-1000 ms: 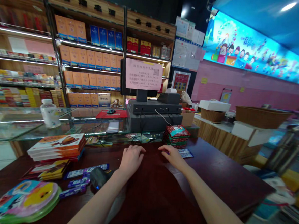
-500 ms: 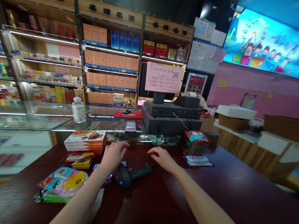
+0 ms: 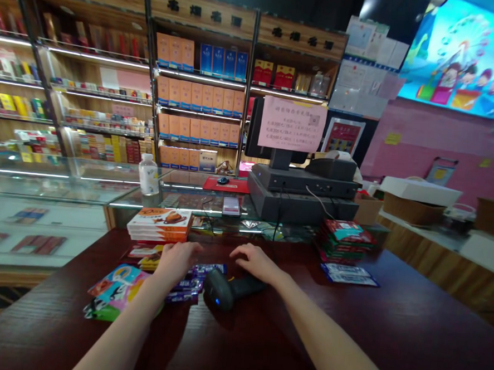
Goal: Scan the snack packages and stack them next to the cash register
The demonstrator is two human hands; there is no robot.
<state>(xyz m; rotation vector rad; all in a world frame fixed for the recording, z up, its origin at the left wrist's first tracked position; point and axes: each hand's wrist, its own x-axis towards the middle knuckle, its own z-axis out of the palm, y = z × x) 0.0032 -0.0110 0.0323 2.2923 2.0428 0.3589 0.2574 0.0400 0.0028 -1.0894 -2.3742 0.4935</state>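
Black, probably hard plastic, the scanner (image 3: pixel 219 289) lies on the surface (image 3: pixel 389 327), just nearer than the left hand (image 3: pixel 175 261) and right hand (image 3: pixel 255 263), both loosely curled and apparently empty. It should be light, stiff, best held by its handle (image 3: pixel 247 286), right. Purple packets (image 3: pixel 182 297) lie left; boxes (image 3: pixel 160 221), far left.

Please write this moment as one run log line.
left hand: empty, near purple packets; right hand: empty, near scanner; scanner: on table, blue light lit
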